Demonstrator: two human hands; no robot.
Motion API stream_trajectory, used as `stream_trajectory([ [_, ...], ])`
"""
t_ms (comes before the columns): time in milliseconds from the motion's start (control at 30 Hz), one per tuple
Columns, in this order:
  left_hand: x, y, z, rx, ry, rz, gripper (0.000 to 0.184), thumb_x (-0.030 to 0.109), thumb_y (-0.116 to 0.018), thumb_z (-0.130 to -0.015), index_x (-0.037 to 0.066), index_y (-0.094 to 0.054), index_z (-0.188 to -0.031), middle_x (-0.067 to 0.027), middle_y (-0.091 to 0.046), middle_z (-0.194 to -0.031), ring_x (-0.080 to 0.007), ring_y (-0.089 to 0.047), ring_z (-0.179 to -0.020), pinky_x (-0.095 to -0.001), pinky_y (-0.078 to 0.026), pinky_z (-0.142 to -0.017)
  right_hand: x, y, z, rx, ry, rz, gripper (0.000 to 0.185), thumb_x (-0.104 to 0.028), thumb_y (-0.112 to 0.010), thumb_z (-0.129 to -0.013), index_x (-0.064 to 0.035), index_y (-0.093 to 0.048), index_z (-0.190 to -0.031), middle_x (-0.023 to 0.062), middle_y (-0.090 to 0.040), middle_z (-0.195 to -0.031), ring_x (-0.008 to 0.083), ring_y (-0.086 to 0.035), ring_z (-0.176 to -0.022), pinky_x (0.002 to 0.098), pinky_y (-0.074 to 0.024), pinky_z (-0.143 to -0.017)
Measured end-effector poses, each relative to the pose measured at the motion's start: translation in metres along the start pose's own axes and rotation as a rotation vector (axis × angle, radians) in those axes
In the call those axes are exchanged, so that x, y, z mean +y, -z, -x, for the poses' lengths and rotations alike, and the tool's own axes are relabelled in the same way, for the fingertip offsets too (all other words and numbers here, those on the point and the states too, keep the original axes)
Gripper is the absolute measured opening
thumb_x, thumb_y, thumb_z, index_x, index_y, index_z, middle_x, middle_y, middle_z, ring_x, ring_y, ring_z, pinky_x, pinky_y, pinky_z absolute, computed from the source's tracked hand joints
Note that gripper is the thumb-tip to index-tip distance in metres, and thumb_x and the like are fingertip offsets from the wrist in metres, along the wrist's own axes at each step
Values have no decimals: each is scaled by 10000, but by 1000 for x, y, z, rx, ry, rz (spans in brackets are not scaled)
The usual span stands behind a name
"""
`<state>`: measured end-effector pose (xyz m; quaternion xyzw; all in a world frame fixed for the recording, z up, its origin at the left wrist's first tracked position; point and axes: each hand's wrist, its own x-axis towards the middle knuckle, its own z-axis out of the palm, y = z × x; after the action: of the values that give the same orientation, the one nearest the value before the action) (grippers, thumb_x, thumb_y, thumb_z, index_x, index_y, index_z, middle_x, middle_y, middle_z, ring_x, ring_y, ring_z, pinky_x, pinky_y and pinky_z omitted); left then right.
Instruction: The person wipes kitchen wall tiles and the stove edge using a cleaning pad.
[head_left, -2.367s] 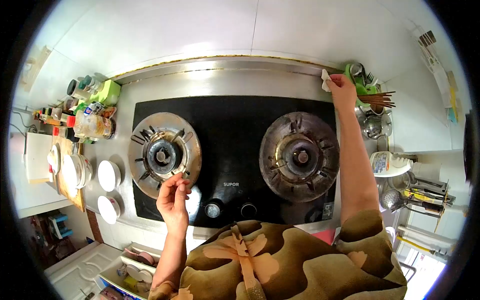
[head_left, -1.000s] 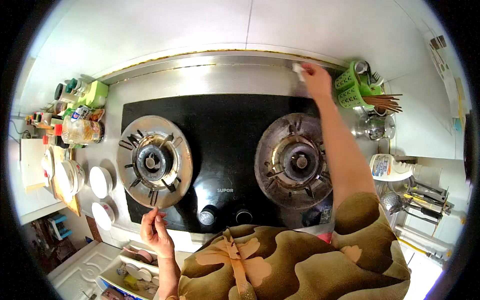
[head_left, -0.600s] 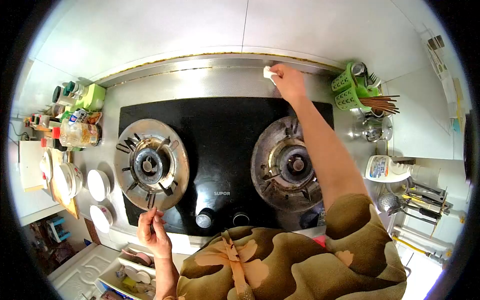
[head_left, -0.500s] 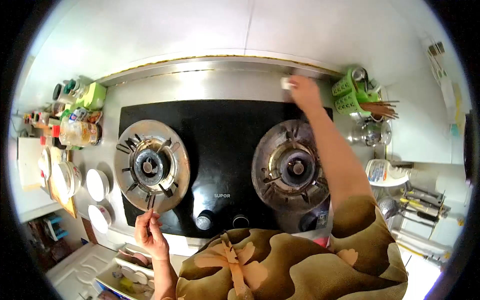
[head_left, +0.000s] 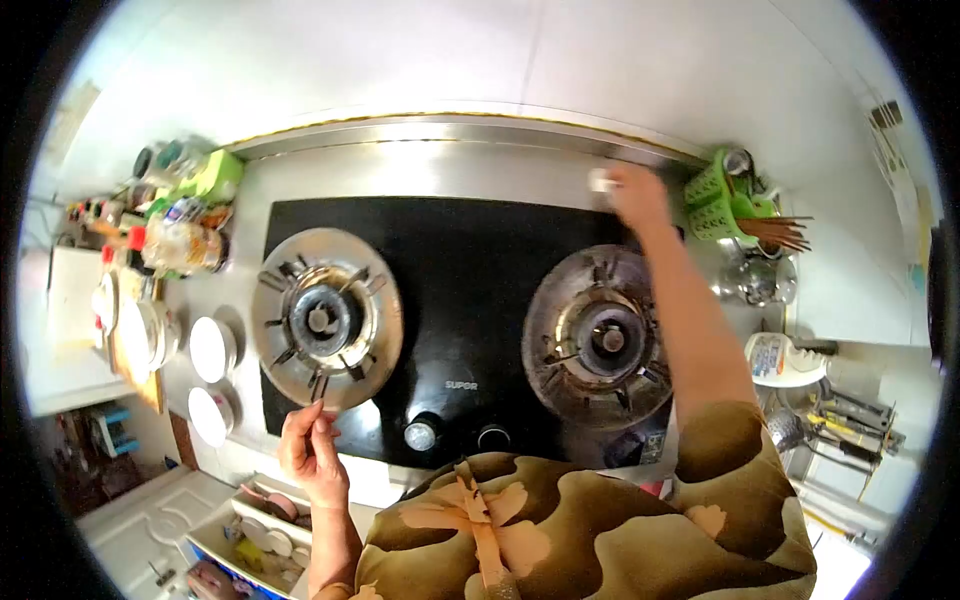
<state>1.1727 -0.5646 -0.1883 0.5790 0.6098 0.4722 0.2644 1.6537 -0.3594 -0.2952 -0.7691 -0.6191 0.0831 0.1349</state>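
Note:
My right hand (head_left: 640, 197) reaches to the steel strip (head_left: 450, 172) behind the black stovetop (head_left: 455, 290), near its back right corner. Its fingers are closed on a small white block that looks like a sponge (head_left: 602, 181); both are blurred. My left hand (head_left: 316, 452) is at the front of the left burner (head_left: 328, 325), thumb and fingers pinched together beside the metal rim. Whatever they hold, if anything, is too small to make out. My right forearm passes over the right side of the right burner (head_left: 600, 338).
Two white bowls (head_left: 213, 350) stand left of the stove, with bottles and jars (head_left: 185, 243) behind them. Green baskets (head_left: 712, 205) with chopsticks (head_left: 775, 233) are at the back right. A white bottle (head_left: 785, 360) and an open drawer (head_left: 240, 555) lie nearer.
The view has shifted, so the stove appears farther right. My right hand stays at the back right strip with the white sponge. My left hand remains pinched by the left burner.

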Motion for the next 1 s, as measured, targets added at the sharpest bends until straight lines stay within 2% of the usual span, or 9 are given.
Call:
stream_trajectory([
  [100,0,8,3,-22,-70,-49,133,44,-549,-918,-4,-639,-1003,-77,-597,-796,-100,-527,-646,-211,-436,-567,19,45,6,79,-197,-32,180,-151,-588,-846,-88,-682,-986,110,-687,-978,251,-661,-837,368,-525,-737],
  [167,5,-1,2,-3,22,110,133,43,-545,-918,-5,-639,-999,-79,-601,-800,-103,-538,-652,-209,-437,-578,13,69,13,66,-456,-1151,205,-153,-577,-899,-87,-620,-1088,88,-661,-925,176,-633,-763,289,-525,-645],
  [233,21,-6,-3,12,142,260,127,35,-561,-895,-12,-645,-978,-86,-621,-802,-115,-570,-673,-210,-446,-612,-10,96,36,33,-389,-1662,233,-145,-571,-913,-87,-575,-1138,80,-635,-925,153,-606,-746,257,-515,-621],
  [367,58,-20,-22,-271,-264,48,132,-4,-606,-836,-8,-666,-953,-84,-652,-776,-133,-585,-649,-240,-463,-605,-73,149,114,-303,141,-2641,296,-106,-559,-918,11,-481,-1179,59,-509,-967,119,-492,-752,237,-452,-621],
  [567,86,-40,-7,-756,-139,495,197,-1,-578,-885,-9,-635,-1073,-71,-622,-896,-106,-600,-791,-214,-486,-672,-134,201,253,-190,302,-2691,240,-74,-575,-892,-26,-504,-1117,27,-454,-922,95,-460,-732,226,-420,-597],
  [633,90,-43,-1,-960,-297,435,223,-8,-580,-881,-8,-626,-1099,-72,-627,-929,-116,-606,-845,-225,-492,-711,-151,210,307,-4,196,-2560,293,-122,-608,-885,-53,-502,-1150,21,-440,-890,92,-446,-714,210,-420,-566],
  [867,112,-56,63,-1590,-118,567,309,-52,-543,-868,11,-605,-1163,-79,-654,-988,-91,-582,-789,-203,-462,-699,-207,210,484,485,19,-2243,602,-273,-722,-777,-68,-435,-1265,75,-587,-974,143,-575,-736,231,-417,-491],
  [900,114,-59,75,-1651,-101,535,289,7,-561,-886,10,-598,-1173,-68,-653,-982,-85,-575,-788,-196,-450,-684,-217,210,502,585,75,-2378,282,-69,-576,-897,-50,-524,-1173,71,-630,-937,149,-642,-726,264,-550,-563],
  [1000,123,-68,122,-1853,-145,576,315,127,-627,-889,2,-584,-1175,-53,-649,-974,-80,-568,-778,-194,-441,-671,-232,201,561,753,120,-2374,263,-73,-583,-897,-39,-532,-1152,79,-631,-944,154,-646,-737,262,-551,-563],
])
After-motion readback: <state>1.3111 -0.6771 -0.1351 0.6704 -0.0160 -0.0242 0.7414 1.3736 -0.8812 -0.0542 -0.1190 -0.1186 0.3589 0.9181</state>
